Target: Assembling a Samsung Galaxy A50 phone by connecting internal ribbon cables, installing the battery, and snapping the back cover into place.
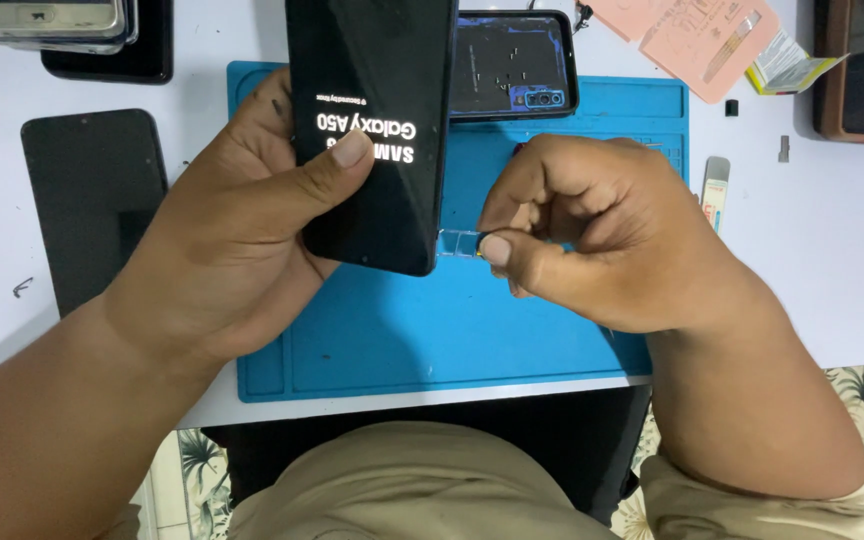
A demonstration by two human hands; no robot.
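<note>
A: The black phone (372,120) is being held upright over the blue mat (472,330), clamped in the left hand (222,250) with the thumb pressed on its lit screen. A small card tray (458,243) is being pinched by the right hand (592,235) at the phone's side edge.

B: Can a risk be identified?

A: If the tray is being pushed in at a slant, jamming or bending is likely. A pink packet (692,40) is lying at the top right, a yellow-edged sachet (787,65) just beside it.
</note>
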